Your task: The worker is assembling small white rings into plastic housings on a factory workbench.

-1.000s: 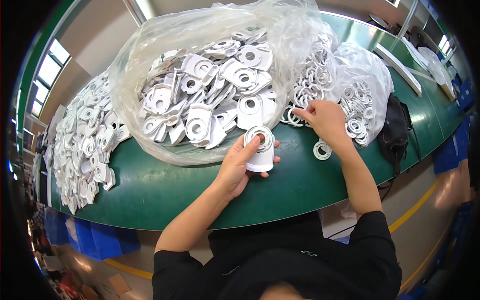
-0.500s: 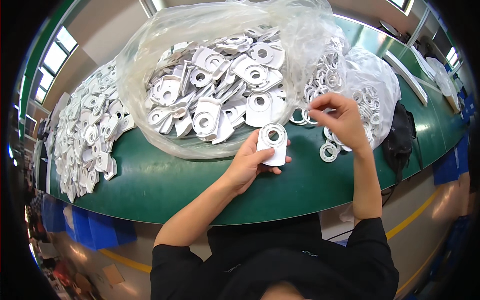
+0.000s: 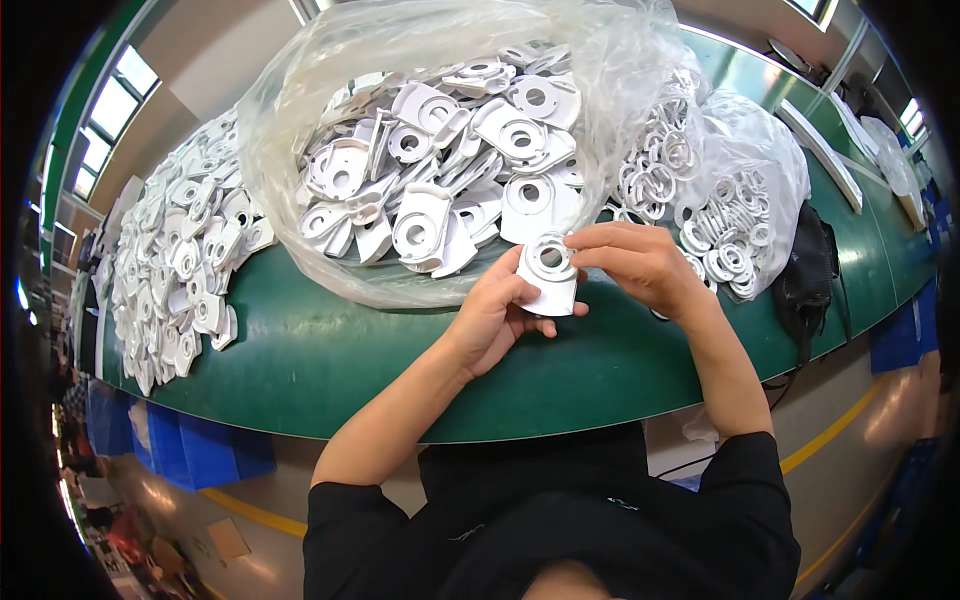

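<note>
My left hand (image 3: 488,322) is closed around a white plastic plate (image 3: 548,299), with the thumb on its face and the fingers behind. The plate has a flat lower end and a round opening at the top. Against that opening lies a white plastic ring (image 3: 535,256), slightly tilted. The thumb and fingertips of my right hand (image 3: 645,266) pinch the ring's right side; they partly cover it, so how far it sits in the plate cannot be seen.
A large clear plastic bag (image 3: 375,290) full of similar white plates lies ahead. More plates are heaped (image 3: 190,260) on the left of the green table (image 3: 340,360). Loose white rings (image 3: 735,262) spill from another bag (image 3: 785,175) on the right, beside a black pouch (image 3: 805,265).
My right hand has moved left from the loose rings to the plate, bringing a ring onto its opening. My left hand still holds the plate in nearly the same place.
</note>
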Demonstrator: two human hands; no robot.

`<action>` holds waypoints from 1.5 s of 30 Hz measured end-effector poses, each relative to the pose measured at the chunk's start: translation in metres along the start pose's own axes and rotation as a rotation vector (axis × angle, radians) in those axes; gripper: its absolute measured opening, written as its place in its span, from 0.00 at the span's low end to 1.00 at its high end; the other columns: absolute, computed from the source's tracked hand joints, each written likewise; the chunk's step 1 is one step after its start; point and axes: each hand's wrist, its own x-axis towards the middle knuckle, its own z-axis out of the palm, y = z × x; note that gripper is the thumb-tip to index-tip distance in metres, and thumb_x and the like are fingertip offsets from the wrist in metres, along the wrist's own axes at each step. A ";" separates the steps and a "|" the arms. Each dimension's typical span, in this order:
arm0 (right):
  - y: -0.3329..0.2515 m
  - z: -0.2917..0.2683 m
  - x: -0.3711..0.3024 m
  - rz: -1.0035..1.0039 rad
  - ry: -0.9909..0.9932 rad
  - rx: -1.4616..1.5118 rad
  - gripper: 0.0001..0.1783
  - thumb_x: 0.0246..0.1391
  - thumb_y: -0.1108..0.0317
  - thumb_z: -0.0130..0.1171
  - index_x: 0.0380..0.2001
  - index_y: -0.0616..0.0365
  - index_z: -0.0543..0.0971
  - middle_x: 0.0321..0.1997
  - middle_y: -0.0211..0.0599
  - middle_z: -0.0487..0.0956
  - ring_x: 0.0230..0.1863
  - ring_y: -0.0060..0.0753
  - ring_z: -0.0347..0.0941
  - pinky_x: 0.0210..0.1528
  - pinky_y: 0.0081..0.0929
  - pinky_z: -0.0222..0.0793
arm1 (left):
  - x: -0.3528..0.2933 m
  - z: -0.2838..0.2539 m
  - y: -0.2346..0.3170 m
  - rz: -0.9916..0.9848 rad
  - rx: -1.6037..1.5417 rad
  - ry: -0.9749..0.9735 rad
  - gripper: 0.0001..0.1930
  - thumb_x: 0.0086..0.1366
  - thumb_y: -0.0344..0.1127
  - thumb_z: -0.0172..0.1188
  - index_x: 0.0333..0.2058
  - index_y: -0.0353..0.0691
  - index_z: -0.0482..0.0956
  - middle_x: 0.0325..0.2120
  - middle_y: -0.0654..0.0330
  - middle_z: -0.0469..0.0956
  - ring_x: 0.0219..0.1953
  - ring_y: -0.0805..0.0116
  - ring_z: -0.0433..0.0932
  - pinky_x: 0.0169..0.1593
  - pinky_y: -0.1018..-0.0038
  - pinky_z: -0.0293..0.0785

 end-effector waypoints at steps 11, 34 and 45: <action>-0.006 -0.001 0.001 -0.088 -0.058 -0.116 0.15 0.39 0.79 0.59 0.36 0.58 0.79 0.45 0.37 0.79 0.45 0.41 0.78 0.43 0.33 0.76 | 0.000 -0.003 -0.007 -0.006 0.026 -0.021 0.20 0.69 0.33 0.45 0.58 0.38 0.56 0.47 0.49 0.74 0.41 0.59 0.81 0.28 0.78 0.79; -0.017 0.024 0.002 0.418 -0.135 0.285 0.07 0.56 0.70 0.55 0.31 0.64 0.73 0.28 0.39 0.73 0.30 0.35 0.69 0.35 0.26 0.65 | 0.002 -0.009 -0.020 0.397 1.159 0.149 0.13 0.69 0.39 0.46 0.32 0.33 0.69 0.19 0.56 0.70 0.18 0.67 0.68 0.24 0.66 0.63; -0.018 0.029 0.005 0.738 0.205 0.771 0.12 0.63 0.65 0.50 0.40 0.64 0.76 0.30 0.25 0.75 0.32 0.13 0.68 0.37 0.13 0.65 | 0.003 0.005 -0.021 0.427 0.435 0.222 0.12 0.72 0.37 0.42 0.48 0.36 0.62 0.37 0.62 0.73 0.35 0.77 0.70 0.38 0.80 0.68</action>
